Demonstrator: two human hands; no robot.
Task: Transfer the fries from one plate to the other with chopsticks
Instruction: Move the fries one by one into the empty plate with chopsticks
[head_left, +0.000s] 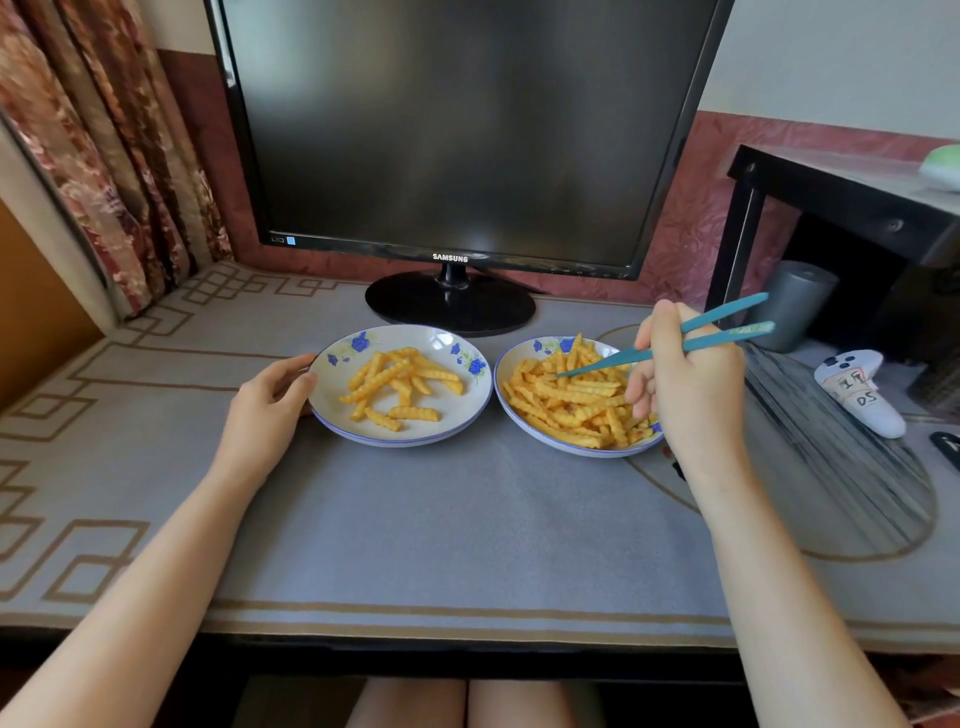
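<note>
Right hand (685, 384) closed around chopsticks (670, 347), tips over fuller right plate (511, 415). Left hand (270, 400) half-open, fingertips touching left plate (332, 415) rim.

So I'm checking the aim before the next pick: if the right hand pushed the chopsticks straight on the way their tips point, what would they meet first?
Most likely the heaped fries on the right plate: the chopsticks in the right hand slant down-left, tips just over the pile's far side. Height is unclear.

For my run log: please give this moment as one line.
right hand: holds chopsticks | tips: over fuller right plate | left hand: steadies left plate
</note>
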